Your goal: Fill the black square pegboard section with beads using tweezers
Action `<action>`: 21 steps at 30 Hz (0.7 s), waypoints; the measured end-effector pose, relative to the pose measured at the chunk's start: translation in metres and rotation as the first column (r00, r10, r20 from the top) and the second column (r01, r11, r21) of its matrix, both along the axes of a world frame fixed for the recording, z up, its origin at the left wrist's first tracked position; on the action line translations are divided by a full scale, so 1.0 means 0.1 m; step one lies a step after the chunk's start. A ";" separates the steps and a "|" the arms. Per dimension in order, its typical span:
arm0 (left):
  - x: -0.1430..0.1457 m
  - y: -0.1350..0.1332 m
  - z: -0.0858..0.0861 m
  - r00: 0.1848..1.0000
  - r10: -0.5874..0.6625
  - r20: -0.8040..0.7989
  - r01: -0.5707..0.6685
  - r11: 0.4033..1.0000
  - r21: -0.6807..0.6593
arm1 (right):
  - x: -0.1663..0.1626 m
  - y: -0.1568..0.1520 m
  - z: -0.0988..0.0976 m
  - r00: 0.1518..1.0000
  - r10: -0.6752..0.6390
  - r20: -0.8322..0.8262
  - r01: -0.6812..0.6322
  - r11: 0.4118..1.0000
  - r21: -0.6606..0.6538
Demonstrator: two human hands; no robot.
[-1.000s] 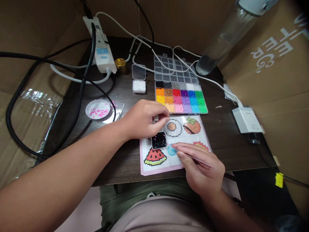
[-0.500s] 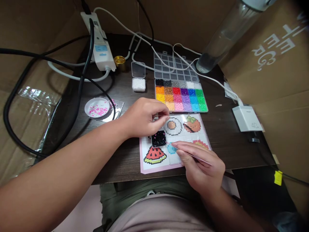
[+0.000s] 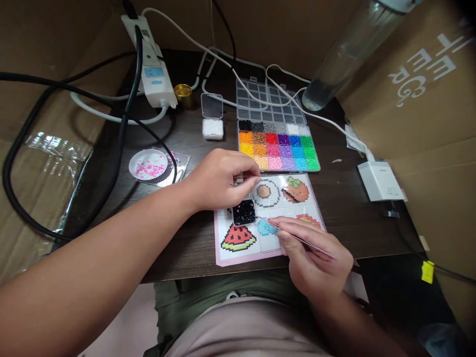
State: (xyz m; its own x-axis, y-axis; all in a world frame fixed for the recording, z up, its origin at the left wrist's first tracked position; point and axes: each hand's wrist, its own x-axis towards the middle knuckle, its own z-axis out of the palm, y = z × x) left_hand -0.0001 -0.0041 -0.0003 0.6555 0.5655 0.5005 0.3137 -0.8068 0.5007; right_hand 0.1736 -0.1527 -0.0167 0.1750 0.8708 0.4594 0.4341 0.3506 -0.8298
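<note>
My right hand (image 3: 316,253) grips a thin pair of pinkish tweezers (image 3: 297,235). Their tips are at the right edge of a small box of black beads (image 3: 244,213), which has a few pink beads among the black. Just above that box, my left hand (image 3: 225,178) is closed in a pinch; whatever lies between its fingertips is too small or hidden to make out. Both hands are over a pattern sheet (image 3: 238,257) with pixel pictures of a watermelon slice, an egg and an orange fruit. A clear pegboard (image 3: 270,243) lies over its lower middle part.
A compartment case of coloured beads (image 3: 278,148) lies open behind the sheet. To the left are a white dish (image 3: 138,157) of pink and white beads and a small white-bead box (image 3: 212,130). A power strip (image 3: 158,82), cables, a charger (image 3: 379,181) and a clear cylinder (image 3: 349,54) surround the work.
My right hand has shifted slightly right, drawing the tweezer tips a little away from the black beads. My left hand has stayed in its pinch.
</note>
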 end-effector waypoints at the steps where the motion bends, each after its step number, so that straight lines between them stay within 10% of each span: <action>1: 0.00 0.00 0.00 1.000 -0.002 0.001 0.002 1.000 0.000 | 0.00 -0.01 0.00 1.000 -0.006 -0.005 0.006 1.000 0.000; 13: -0.03 0.03 0.04 0.997 0.023 -0.068 -0.024 0.999 -0.022 | 0.44 0.00 -0.03 0.918 -0.332 -0.218 0.337 0.941 -0.013; 21: -0.03 0.05 0.02 0.999 0.014 -0.050 -0.015 1.000 -0.016 | 0.67 0.05 -0.14 0.896 -0.419 -0.150 0.374 0.891 -0.257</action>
State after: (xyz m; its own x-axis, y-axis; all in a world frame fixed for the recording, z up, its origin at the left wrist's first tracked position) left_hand -0.0028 0.0005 0.0018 0.6710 0.5832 0.4578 0.3504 -0.7936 0.4974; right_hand 0.2410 -0.1475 -0.0305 0.5928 0.7828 0.1891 0.3199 -0.0135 -0.9474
